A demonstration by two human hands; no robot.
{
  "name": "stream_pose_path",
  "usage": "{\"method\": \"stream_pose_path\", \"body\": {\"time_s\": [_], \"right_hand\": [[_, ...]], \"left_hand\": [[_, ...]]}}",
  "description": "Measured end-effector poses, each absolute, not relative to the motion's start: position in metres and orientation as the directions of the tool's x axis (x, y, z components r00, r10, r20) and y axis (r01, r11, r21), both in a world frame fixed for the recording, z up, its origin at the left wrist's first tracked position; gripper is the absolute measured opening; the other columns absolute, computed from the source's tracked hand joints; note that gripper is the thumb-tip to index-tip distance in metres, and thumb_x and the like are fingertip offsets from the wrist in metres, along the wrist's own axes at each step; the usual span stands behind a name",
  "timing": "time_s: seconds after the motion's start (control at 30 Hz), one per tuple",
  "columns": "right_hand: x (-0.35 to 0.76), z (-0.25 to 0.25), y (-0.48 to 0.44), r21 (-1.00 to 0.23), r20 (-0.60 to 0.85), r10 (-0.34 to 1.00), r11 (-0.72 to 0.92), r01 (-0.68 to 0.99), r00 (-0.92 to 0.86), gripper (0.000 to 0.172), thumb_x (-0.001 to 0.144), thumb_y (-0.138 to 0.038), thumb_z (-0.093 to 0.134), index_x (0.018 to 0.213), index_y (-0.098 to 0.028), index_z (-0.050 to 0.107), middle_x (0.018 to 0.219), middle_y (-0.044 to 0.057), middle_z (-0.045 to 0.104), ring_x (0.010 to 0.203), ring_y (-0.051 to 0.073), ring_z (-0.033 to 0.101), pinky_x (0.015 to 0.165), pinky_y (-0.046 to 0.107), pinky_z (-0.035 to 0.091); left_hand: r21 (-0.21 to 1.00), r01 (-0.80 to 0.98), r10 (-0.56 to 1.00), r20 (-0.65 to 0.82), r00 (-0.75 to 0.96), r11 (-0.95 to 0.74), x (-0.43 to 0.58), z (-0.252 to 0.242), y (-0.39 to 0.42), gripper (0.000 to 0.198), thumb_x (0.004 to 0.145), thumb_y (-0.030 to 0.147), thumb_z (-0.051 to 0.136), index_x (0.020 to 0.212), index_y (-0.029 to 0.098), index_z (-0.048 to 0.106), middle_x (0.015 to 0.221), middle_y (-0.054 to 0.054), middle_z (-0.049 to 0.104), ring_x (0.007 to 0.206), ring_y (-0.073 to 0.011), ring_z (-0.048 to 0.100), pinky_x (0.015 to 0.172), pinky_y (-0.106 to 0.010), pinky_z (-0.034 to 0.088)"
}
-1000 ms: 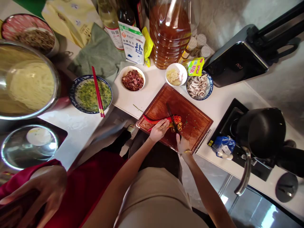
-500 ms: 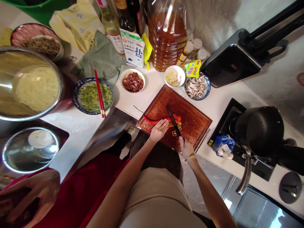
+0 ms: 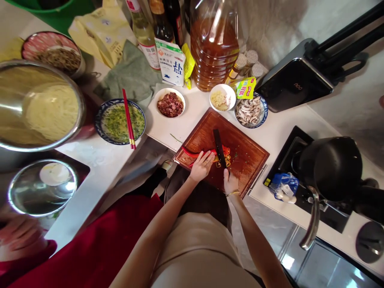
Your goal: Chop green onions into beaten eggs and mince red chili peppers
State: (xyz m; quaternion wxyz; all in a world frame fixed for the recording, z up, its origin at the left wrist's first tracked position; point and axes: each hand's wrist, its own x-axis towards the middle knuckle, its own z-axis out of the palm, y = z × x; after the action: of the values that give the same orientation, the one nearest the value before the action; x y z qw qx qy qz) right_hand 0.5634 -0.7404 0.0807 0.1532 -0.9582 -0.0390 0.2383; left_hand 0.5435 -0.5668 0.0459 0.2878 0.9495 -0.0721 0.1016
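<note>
Over the cutting board's [image 3: 205, 128] near half, a dark-bladed knife [image 3: 218, 144] is gripped by the right hand [image 3: 231, 182], fingers curled around its handle. Left of the blade, red chili pepper [image 3: 192, 154] is pressed to the board by the left hand [image 3: 201, 166], fingers laid together. Wood is exposed toward the board's far corner. Beyond the board, "盐" is printed on a salt carton [image 3: 171, 66]; "OOU" is lettered on the knife block [image 3: 300, 80].

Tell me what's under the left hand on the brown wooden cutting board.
A long, glossy red pepper sticks out from under the bare left hand; whatever lies beneath it is covered.
</note>
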Motion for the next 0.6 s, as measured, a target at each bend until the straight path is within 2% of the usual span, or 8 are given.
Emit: {"method": "stream_pose_path", "body": {"time_s": [0.07,0.23,0.47,0.6], "right_hand": [[0.564,0.086,-0.746,-0.327,-0.442,0.148,-0.945,-0.005,0.884,0.066,0.092,-0.051,0.008,0.093,-0.012,0.062,0.078,0.013,0.067,0.070,0.021,0.061,0.063,0.029,0.040],[0.562,0.104,-0.756,-0.336,-0.413,0.199,-0.940,0.054,0.889,0.064,0.091,-0.052,0.012,0.095,-0.012,0.062,0.080,0.013,0.066,0.071,0.021,0.061,0.062,0.029,0.039],[0.558,0.117,-0.758,-0.284,-0.505,0.205,-0.957,0.063,0.838,0.064,0.091,-0.053,0.012,0.094,-0.013,0.062,0.078,0.013,0.067,0.066,0.021,0.061,0.059,0.029,0.037],[0.559,0.111,-0.751,-0.288,-0.531,0.207,-0.956,0.055,0.822,0.064,0.091,-0.053,0.012,0.097,-0.013,0.061,0.085,0.015,0.067,0.071,0.022,0.062,0.062,0.030,0.038]], "left_hand": [[0.528,-0.170,-0.051,0.233,0.971,-0.832,0.543,0.049,-0.566,0.044,0.089,0.017,0.041,0.132,0.019,0.041,0.131,-0.009,0.050,0.132,-0.0245,0.030,0.110,-0.057,0.023],[0.560,-0.188,-0.019,0.294,0.956,-0.807,0.545,0.049,-0.558,0.041,0.089,0.024,0.044,0.130,0.016,0.043,0.128,-0.010,0.054,0.126,-0.0200,0.042,0.106,-0.046,0.038],[0.571,-0.172,-0.012,0.273,0.962,-0.803,0.545,0.044,-0.557,0.040,0.089,0.026,0.046,0.127,0.016,0.046,0.125,-0.009,0.057,0.125,-0.0198,0.043,0.106,-0.045,0.039],[0.554,-0.180,-0.025,0.274,0.961,-0.813,0.546,0.041,-0.557,0.037,0.089,0.026,0.045,0.125,0.015,0.048,0.124,-0.008,0.057,0.123,-0.0206,0.046,0.104,-0.045,0.041]]}}
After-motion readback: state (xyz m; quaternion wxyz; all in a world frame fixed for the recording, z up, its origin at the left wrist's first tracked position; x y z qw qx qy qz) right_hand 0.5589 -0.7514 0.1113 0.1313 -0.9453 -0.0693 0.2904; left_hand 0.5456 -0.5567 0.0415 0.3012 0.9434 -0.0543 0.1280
